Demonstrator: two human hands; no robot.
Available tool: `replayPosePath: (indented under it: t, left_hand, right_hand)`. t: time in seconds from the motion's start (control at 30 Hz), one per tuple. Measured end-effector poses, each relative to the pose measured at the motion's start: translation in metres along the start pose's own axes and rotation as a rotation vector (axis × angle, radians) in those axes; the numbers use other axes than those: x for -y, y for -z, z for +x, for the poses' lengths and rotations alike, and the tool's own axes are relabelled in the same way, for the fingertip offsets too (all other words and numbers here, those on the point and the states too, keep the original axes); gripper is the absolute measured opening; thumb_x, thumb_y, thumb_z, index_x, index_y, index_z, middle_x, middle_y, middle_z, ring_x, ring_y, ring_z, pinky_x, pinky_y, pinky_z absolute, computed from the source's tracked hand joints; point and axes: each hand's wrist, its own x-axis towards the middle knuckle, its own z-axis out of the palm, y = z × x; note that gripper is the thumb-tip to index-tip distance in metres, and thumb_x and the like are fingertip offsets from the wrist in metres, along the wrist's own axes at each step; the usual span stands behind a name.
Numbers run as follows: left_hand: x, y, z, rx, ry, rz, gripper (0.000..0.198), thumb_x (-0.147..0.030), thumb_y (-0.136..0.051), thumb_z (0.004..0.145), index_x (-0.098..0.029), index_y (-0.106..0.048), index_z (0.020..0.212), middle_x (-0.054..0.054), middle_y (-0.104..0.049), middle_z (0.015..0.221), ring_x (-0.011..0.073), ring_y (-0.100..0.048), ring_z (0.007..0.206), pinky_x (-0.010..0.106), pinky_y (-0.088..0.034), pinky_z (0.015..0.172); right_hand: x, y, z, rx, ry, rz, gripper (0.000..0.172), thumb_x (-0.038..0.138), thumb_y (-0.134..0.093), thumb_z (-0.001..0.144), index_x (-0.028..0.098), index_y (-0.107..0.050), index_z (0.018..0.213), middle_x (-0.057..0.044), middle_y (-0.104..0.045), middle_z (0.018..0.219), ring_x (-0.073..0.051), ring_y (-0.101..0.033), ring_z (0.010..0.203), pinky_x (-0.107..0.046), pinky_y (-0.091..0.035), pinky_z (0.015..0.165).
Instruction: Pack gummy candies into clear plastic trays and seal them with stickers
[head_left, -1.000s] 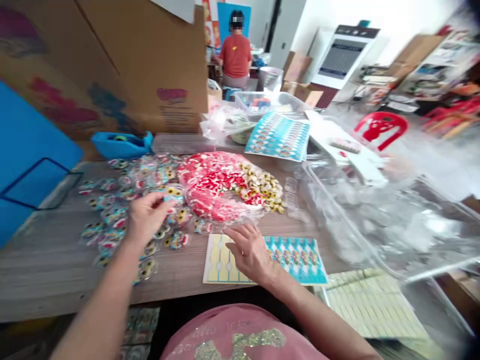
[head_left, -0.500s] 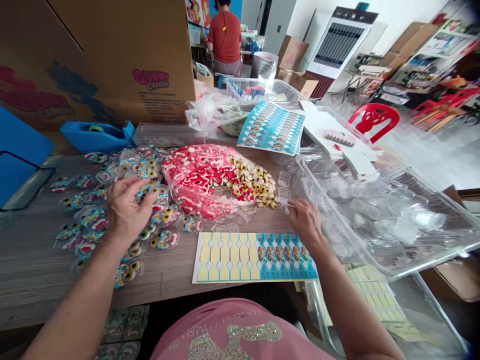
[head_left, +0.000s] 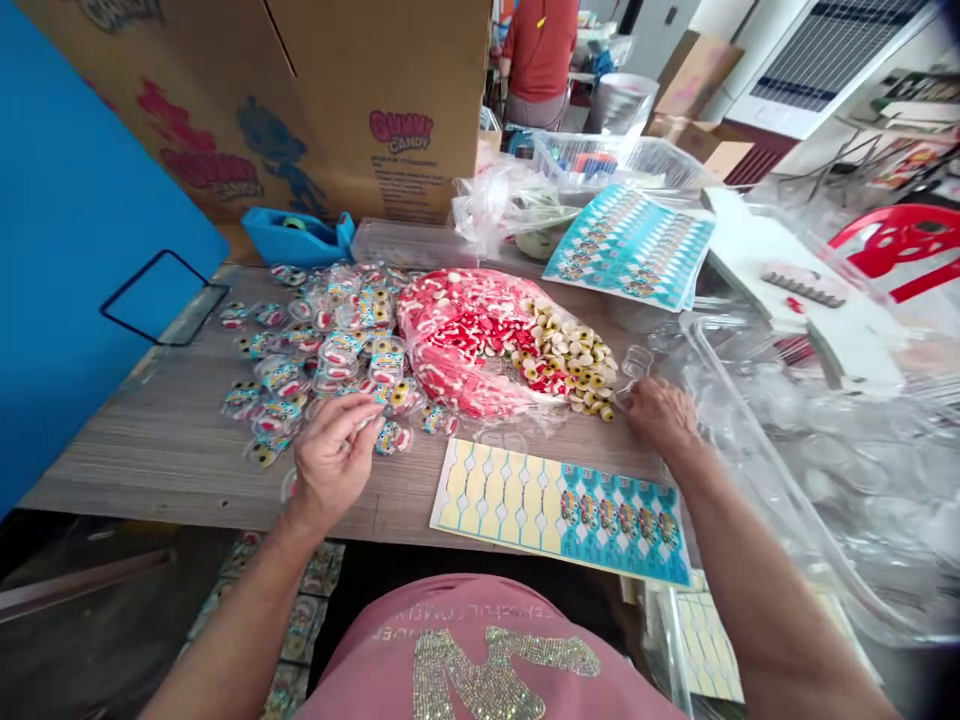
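My left hand rests on the wooden table with its fingers curled at the near edge of a spread of small packed candy blisters; what it pinches, if anything, is hidden. My right hand lies knuckles up beside the open bag of red and yellow gummy candy, its fingers closed by small clear empty shells. A sticker sheet, partly peeled, lies between my hands at the table's front edge.
A large clear tub of empty plastic shells stands at the right. A big cardboard candy box, a blue tape dispenser and more sticker sheets line the back. A blue panel stands left. A person in a red shirt works far behind.
My right hand left the sticker sheet and moved right to the clear shells by the candy bag. My left hand drew back from the packed blisters toward the table's front. The view swung left.
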Motion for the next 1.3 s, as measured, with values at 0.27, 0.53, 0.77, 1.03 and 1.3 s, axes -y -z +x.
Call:
replayPosePath:
  t: [0.27,0.53,0.77,1.03,1.3]
  left_hand:
    - [-0.048,-0.037,-0.01,0.16,0.054,-0.371,0.013,-0.018,-0.065,0.083,-0.023,-0.076,0.088,0.005,-0.077,0.087,0.0213,-0.071,0.083,0.037,-0.056,0.079]
    - [-0.107,-0.096,-0.016,0.469,0.473,-0.836,0.008,-0.022,-0.071,0.078,-0.021,-0.077,0.083,0.004,-0.071,0.067,0.0163,-0.064,0.057,0.029,-0.052,0.055]
    - [-0.138,-0.106,-0.019,0.89,1.073,-1.481,0.053,-0.044,-0.073,0.08,-0.02,-0.055,0.125,0.007,-0.07,0.093,0.0207,-0.07,0.067,0.033,-0.057,0.054]
    - [-0.107,-0.074,-0.057,0.724,1.259,-1.387,0.033,-0.05,-0.057,0.092,-0.021,-0.055,0.107,0.003,-0.064,0.067,0.0129,-0.059,0.045,0.014,-0.026,0.033]
    - [-0.097,-0.053,-0.05,0.633,1.241,-1.4,0.06,-0.066,-0.045,0.091,-0.028,-0.039,0.138,0.001,-0.063,0.069,0.015,-0.059,0.049,0.015,-0.029,0.035]
  right_hand:
    - [0.003,-0.007,-0.028,-0.322,-0.108,0.015,0.021,0.016,-0.042,0.086,0.018,-0.063,0.083,-0.014,-0.068,0.088,-0.026,-0.062,0.085,-0.036,-0.042,0.072]
    - [-0.002,-0.002,-0.056,-0.518,-0.06,0.171,0.016,0.026,-0.042,0.086,0.022,-0.053,0.074,-0.01,-0.062,0.074,-0.024,-0.058,0.073,-0.035,-0.043,0.064]
    - [0.075,0.019,-0.125,-0.372,0.554,0.396,0.02,0.022,-0.043,0.091,0.024,-0.059,0.079,-0.007,-0.064,0.078,-0.02,-0.06,0.076,-0.034,-0.049,0.071]
    - [0.115,0.017,-0.132,-0.211,0.718,0.537,0.028,0.012,-0.043,0.093,0.02,-0.069,0.097,-0.009,-0.069,0.093,-0.021,-0.062,0.084,-0.034,-0.051,0.074]
    - [0.124,0.019,-0.084,-0.043,0.507,0.277,0.026,0.017,-0.048,0.091,0.021,-0.072,0.083,-0.005,-0.07,0.085,-0.017,-0.065,0.081,-0.026,-0.045,0.071]
